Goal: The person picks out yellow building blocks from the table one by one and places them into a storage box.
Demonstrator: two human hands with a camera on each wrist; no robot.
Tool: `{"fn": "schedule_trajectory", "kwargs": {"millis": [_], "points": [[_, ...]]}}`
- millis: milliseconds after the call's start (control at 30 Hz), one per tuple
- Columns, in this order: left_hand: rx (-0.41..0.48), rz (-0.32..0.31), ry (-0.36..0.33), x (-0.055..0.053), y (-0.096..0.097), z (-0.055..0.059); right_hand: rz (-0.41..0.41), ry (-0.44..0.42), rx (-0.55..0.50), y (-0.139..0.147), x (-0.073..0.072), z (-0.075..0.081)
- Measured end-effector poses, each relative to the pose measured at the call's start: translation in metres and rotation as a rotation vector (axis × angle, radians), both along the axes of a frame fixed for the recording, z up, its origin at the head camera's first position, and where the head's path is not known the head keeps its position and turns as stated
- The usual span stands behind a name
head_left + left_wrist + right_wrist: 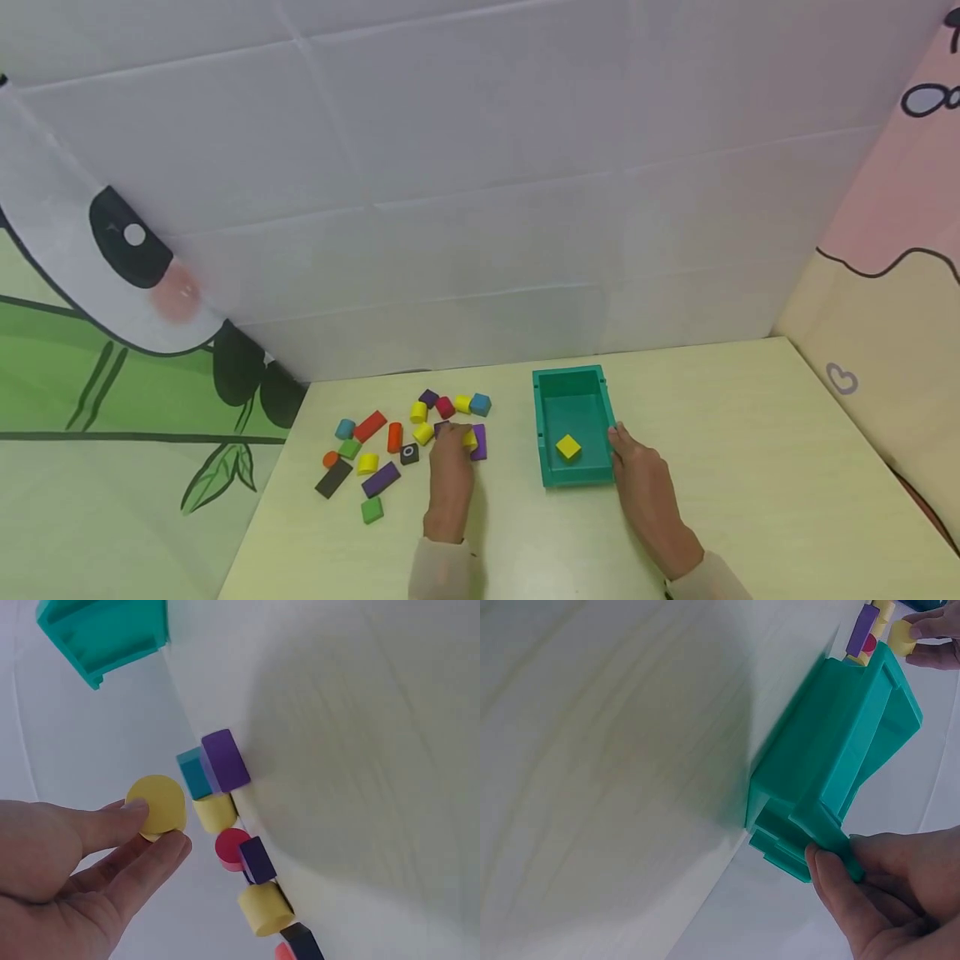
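My left hand (450, 479) pinches a yellow cylinder block (156, 804) between thumb and fingers. In the left wrist view the cylinder is held up above the table, its round end showing. Close beside it lie a purple block (481, 443) and a blue block (480, 405). My right hand (649, 493) grips the right side of a green plastic bin (539, 429), thumb and fingers pinching its rim in the right wrist view. One yellow block (568, 447) lies inside the bin, toward its near end.
Loose wooden blocks lie scattered to the left, among them a red block (370, 426), a black block (333, 479), a green block (372, 510) and an orange cylinder (394, 437). A white cloth wall (465, 250) stands behind the table (750, 467), with printed panels on both sides.
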State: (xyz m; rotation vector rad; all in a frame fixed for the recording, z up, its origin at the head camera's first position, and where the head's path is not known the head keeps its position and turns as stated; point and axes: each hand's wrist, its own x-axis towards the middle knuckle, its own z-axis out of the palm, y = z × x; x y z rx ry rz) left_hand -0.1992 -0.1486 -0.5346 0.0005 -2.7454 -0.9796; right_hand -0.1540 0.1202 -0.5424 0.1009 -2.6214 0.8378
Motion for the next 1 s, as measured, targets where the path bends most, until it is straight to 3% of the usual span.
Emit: {"fn": "schedule_trajectory", "kwargs": {"millis": [433, 700, 1000], "points": [[0.056, -0.051, 0.013, 0.002, 0.025, 0.011, -0.010, -0.002, -0.009, -0.001, 0.001, 0.002], [0.031, -0.077, 0.055, 0.005, 0.040, 0.015, -0.019, -0.020, 0.002, -0.002, 0.002, 0.001], [0.057, -0.095, 0.024, 0.008, 0.055, 0.022, -0.019, 0.005, 0.007, -0.002, 0.002, 0.003]]}}
